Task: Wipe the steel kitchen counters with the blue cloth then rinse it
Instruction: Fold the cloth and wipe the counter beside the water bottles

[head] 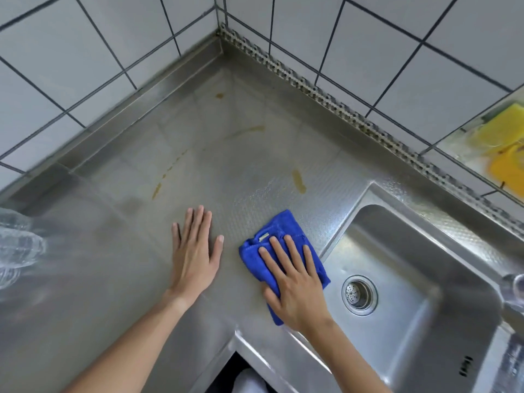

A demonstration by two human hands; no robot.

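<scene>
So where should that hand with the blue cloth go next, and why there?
Probably forward, toward the wall corner. The right hand presses the blue cloth flat on the steel counter beside the sink, and brownish streaks lie just beyond it, unwiped. The left hand rests flat on the counter.

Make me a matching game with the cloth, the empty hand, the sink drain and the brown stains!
Things:
1. blue cloth
2. left hand
3. drain
4. brown stains

Places:
A. flat on the bare counter
B. in the sink's bottom
C. under the right hand
D. farther back on the counter, towards the wall corner

Pairs: 1-C, 2-A, 3-B, 4-D
</scene>
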